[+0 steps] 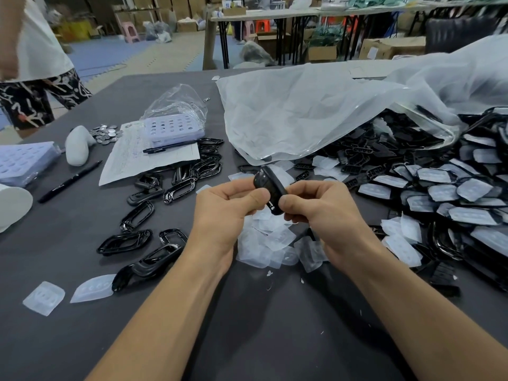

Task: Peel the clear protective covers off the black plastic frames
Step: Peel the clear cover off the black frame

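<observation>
Your left hand (225,210) and right hand (324,207) hide most of the black frame (268,180), so can't tell if its cover's still on. The plastic bag (316,111) buries part of the frame pile (439,188), and the sheet (132,158) has writing that's too tiny to read.

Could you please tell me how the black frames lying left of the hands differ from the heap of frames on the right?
The left frames are bare, glossy rings with open middles, while most in the right heap carry whitish clear covers. The left frames are few and lie scattered, mostly singly. The right heap is large and stacked, spilling from the plastic bag. Both are black plastic and rest on the dark table.
</observation>
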